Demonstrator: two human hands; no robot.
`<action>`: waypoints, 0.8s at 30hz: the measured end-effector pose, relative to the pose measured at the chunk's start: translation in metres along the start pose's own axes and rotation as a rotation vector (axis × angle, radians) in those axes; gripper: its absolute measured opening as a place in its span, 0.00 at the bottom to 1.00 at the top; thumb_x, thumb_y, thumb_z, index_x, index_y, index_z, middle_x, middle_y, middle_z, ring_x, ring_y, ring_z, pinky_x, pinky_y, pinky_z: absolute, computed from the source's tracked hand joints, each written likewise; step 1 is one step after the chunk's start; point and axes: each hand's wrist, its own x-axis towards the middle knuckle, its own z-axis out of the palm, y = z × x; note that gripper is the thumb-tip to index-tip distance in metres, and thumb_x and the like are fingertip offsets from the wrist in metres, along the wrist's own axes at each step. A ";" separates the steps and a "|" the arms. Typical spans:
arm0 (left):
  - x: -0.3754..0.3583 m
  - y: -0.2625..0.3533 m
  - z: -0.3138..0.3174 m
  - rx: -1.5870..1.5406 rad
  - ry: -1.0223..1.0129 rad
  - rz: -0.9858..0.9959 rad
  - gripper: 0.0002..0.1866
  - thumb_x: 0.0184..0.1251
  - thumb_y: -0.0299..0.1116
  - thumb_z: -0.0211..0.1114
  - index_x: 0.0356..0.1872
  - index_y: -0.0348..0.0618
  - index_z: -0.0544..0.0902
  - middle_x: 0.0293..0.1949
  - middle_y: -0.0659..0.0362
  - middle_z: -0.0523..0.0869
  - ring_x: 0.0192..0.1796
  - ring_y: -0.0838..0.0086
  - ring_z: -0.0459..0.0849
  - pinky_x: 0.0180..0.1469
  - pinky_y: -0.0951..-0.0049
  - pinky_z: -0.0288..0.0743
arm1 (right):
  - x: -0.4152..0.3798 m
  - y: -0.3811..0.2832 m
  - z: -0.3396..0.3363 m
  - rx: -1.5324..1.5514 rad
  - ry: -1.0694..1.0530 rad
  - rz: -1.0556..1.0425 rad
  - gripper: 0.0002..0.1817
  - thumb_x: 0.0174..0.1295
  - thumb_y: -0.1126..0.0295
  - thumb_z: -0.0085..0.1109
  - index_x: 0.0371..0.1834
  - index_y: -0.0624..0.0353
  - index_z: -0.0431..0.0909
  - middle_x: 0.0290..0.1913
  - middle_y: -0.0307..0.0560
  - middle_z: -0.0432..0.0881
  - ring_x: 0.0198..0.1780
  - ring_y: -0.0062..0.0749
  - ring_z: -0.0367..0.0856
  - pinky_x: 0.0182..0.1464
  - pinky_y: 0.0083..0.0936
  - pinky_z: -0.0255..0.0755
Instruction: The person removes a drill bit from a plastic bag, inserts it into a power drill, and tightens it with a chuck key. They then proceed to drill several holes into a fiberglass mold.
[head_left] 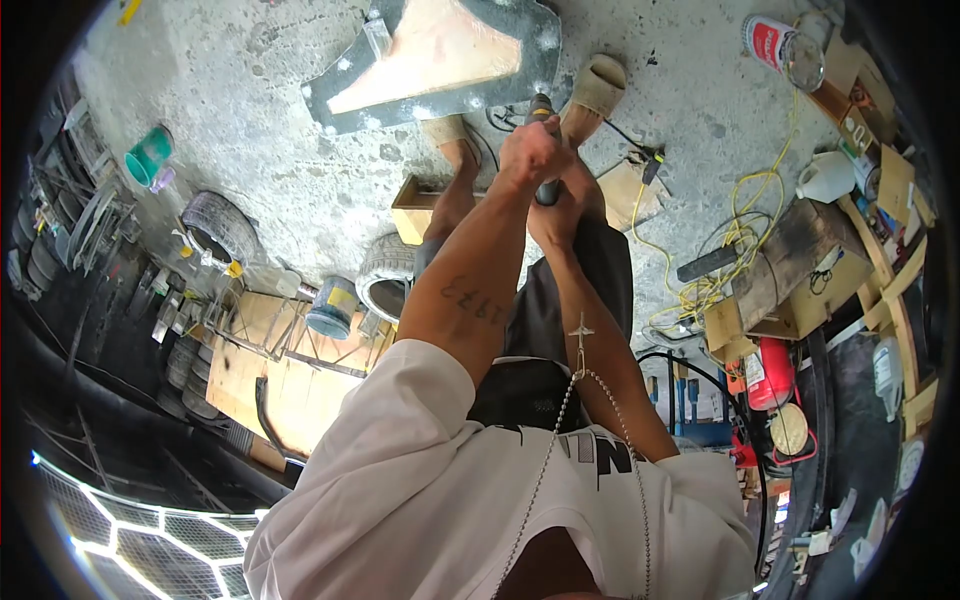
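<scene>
My left hand [535, 152] is wrapped round the front part of a black corded power tool [541, 106] with a yellowish band; its exact kind is hidden by my hands. Just behind, my right hand [557, 213] closes on the rear of the same tool, whose dark body shows between the two hands. The tool's front end is right at the lower edge of a large panel [400, 110], which has a dark grey, white-spotted border and a pale beige middle. A small clear block-like piece [378, 38] lies on the panel's left part.
A yellow extension cord [745, 235] lies coiled at right, meeting a dark cable at a connector [652, 163]. Tyres [220, 228], a bucket [333, 308] and a green container [150, 152] stand left. At right are a paint can [783, 52], boxes [800, 260] and a red cylinder [768, 374].
</scene>
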 end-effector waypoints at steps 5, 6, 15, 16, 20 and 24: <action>-0.001 0.004 -0.002 0.000 -0.013 0.026 0.38 0.55 0.45 0.69 0.73 0.59 0.76 0.52 0.43 0.89 0.55 0.52 0.89 0.58 0.60 0.82 | 0.003 0.004 -0.001 -0.005 0.004 0.002 0.21 0.52 0.62 0.75 0.41 0.68 0.82 0.39 0.68 0.88 0.47 0.63 0.88 0.50 0.47 0.81; -0.001 0.005 -0.003 0.000 -0.015 0.028 0.38 0.55 0.45 0.69 0.73 0.59 0.76 0.51 0.43 0.89 0.55 0.52 0.89 0.58 0.60 0.82 | 0.003 0.004 -0.001 -0.005 -0.002 0.011 0.21 0.52 0.62 0.75 0.41 0.68 0.82 0.39 0.68 0.88 0.47 0.63 0.88 0.49 0.47 0.81; -0.005 0.002 -0.003 -0.015 0.011 0.005 0.38 0.55 0.46 0.69 0.73 0.60 0.76 0.52 0.42 0.89 0.56 0.50 0.88 0.60 0.60 0.81 | -0.001 -0.004 -0.001 -0.013 0.049 -0.083 0.20 0.53 0.62 0.75 0.40 0.67 0.82 0.36 0.65 0.88 0.44 0.63 0.88 0.47 0.47 0.81; -0.005 0.002 -0.004 -0.016 0.007 0.003 0.38 0.55 0.46 0.69 0.73 0.60 0.76 0.52 0.42 0.89 0.56 0.50 0.88 0.60 0.59 0.81 | -0.001 -0.004 -0.001 -0.013 0.039 -0.071 0.20 0.53 0.62 0.75 0.40 0.67 0.82 0.36 0.65 0.88 0.44 0.63 0.88 0.47 0.47 0.81; -0.007 0.004 -0.008 -0.040 -0.004 0.001 0.38 0.54 0.45 0.69 0.73 0.58 0.76 0.52 0.41 0.88 0.56 0.50 0.88 0.61 0.59 0.81 | -0.001 -0.005 -0.002 0.004 0.022 -0.043 0.20 0.53 0.62 0.75 0.41 0.67 0.81 0.36 0.65 0.88 0.44 0.62 0.88 0.47 0.46 0.81; -0.005 0.003 -0.008 -0.061 -0.001 -0.003 0.39 0.54 0.45 0.69 0.73 0.56 0.76 0.52 0.40 0.88 0.56 0.50 0.88 0.60 0.60 0.81 | 0.001 -0.004 -0.001 0.007 0.028 -0.059 0.20 0.53 0.62 0.75 0.40 0.67 0.81 0.37 0.65 0.88 0.44 0.62 0.88 0.47 0.46 0.81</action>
